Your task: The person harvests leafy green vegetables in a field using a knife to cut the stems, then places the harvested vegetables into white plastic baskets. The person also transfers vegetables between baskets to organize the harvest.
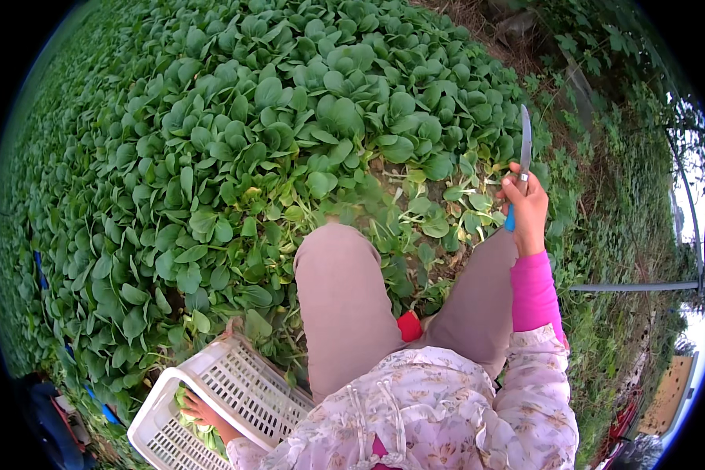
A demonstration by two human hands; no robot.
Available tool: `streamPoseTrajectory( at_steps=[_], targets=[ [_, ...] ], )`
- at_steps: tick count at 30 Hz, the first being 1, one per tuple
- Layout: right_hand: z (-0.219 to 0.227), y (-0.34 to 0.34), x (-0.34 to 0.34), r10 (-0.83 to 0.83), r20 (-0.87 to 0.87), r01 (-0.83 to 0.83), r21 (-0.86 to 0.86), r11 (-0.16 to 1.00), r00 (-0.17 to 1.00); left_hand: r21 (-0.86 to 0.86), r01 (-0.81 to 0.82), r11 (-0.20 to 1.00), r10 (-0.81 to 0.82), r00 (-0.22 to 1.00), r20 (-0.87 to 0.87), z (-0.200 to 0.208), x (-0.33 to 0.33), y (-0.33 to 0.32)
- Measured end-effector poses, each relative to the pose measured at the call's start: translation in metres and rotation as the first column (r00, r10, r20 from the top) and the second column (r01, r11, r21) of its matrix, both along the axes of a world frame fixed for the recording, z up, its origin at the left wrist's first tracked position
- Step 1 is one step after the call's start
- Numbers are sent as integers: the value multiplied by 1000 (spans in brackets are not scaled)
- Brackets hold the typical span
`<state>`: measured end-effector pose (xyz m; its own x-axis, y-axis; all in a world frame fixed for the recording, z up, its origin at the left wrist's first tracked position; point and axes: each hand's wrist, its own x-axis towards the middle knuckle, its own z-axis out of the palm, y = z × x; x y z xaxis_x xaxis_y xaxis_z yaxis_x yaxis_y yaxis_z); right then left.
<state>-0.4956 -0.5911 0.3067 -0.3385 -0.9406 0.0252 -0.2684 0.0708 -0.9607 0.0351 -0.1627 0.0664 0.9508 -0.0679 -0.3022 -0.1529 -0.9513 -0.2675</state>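
Observation:
My right hand [527, 205] is raised at the right, closed around the handle of a knife [526, 139]. The knife's curved blade points up and away from me, and the blue end of its handle [510, 218] sticks out below my fingers. My left hand [202, 411] reaches into a white plastic basket [262, 392] at the lower left. Its fingers look apart and lie against pale green leafy vegetables [211, 440] inside. The basket is tilted, and its slatted side hides part of the contents and my wrist.
Dense leafy greens [341, 117] spread ahead and to the left. Cut stems and loose leaves [435, 215] litter the soil before my bent knees [338, 258]. A red object [409, 325] shows between my legs. Weeds [611, 235] and a grey pipe [634, 287] are at the right.

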Motion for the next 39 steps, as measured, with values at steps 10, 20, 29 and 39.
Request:
streamPoseTrajectory(
  at_steps=[10,20,29,39],
  targets=[
    [4,-38,-3,164,-33,-165,-5,986,986,-782,156,603,184,927,327,116,34,12],
    [-48,-59,-29,382,-186,-352,175,920,905,-860,478,177,-299,859,416,179,-81,-193],
    [-134,-93,-107,717,-424,-359,655,665,554,-972,233,40,-874,479,79,169,-218,-395],
    [-288,-92,-133,333,-299,-60,658,751,894,-851,328,-411,-727,-681,89,50,-452,-577]
  ],
)
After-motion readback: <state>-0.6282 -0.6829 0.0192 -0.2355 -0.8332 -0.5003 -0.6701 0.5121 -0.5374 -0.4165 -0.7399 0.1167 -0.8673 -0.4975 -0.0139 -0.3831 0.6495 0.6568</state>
